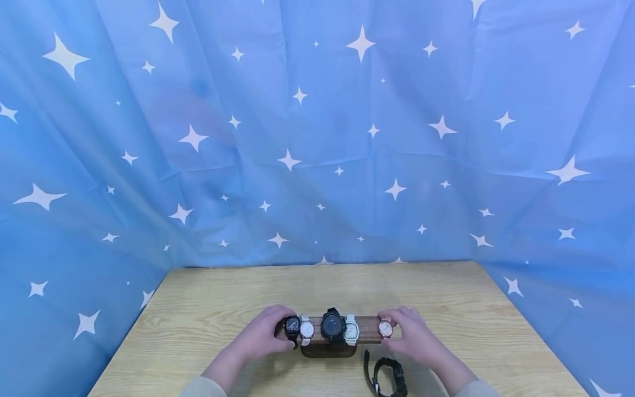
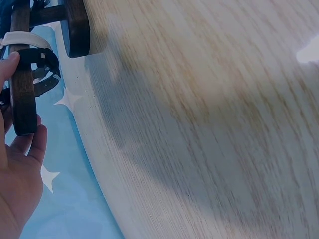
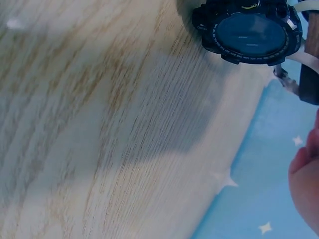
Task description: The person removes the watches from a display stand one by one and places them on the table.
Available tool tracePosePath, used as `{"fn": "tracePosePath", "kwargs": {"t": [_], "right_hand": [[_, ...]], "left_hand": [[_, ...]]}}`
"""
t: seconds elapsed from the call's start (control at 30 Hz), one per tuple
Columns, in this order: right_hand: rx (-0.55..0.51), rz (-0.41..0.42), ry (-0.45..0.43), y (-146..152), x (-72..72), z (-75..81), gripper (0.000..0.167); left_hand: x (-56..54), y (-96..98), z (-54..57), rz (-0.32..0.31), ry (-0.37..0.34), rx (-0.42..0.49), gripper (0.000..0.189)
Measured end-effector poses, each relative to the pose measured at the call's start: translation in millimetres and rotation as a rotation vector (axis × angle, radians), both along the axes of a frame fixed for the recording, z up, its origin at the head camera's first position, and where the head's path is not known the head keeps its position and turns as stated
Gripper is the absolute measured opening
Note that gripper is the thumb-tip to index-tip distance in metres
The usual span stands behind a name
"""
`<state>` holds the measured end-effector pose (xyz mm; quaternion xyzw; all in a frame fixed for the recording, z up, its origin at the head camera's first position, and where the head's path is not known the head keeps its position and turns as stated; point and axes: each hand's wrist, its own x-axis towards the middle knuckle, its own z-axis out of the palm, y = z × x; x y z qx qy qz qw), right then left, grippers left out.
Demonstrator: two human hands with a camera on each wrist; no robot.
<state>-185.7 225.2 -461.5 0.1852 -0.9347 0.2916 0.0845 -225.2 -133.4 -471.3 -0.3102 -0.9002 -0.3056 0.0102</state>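
Watch stand: brown wooden crossbar over a dark, rounded base; near the front middle of the table, bar running left to right; whether the base touches the tabletop cannot be told

On the bar, left to right: small black watch; white-strapped watch with round pale dial; large black watch, round dark dial; white square watch, beside the last; a bare stretch of wood; rose-rimmed watch, pale round dial, at the right end

Left hand: grip closed round the bar's left end, beside the small black watch

Right hand: grip pinching the bar's right end, by the rose-rimmed watch

Off the stand: loose black watch, on the table in front of the bar, strap partly curled

Left wrist view only: the bar's squared end, strap loops hanging beneath it

Right wrist view only: close dial of a black watch, marked bezel, dark display; which black watch, uncertain
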Motion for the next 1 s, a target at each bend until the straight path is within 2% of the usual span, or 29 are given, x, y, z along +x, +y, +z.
{"fn": "tracePosePath", "kwargs": {"t": [0.43, 0.7, 1.0], "right_hand": [[0.005, 0.017, 0.017, 4.5, 0.3, -5.4, 0.05], [0.002, -0.023, -0.006, 3.6, 1.3, -4.0, 0.048], [0.016, -0.05, 0.039, 5.0, 2.7, -6.2, 0.044]], "left_hand": [[-1.2, -0.5, -2.4, 0.014, -0.028, -0.006, 0.057], [-1.0, -0.1, 0.0, 0.013, -0.035, -0.007, 0.057], [0.3, -0.5, -0.1, 0.008, -0.024, 0.001, 0.055]]}}
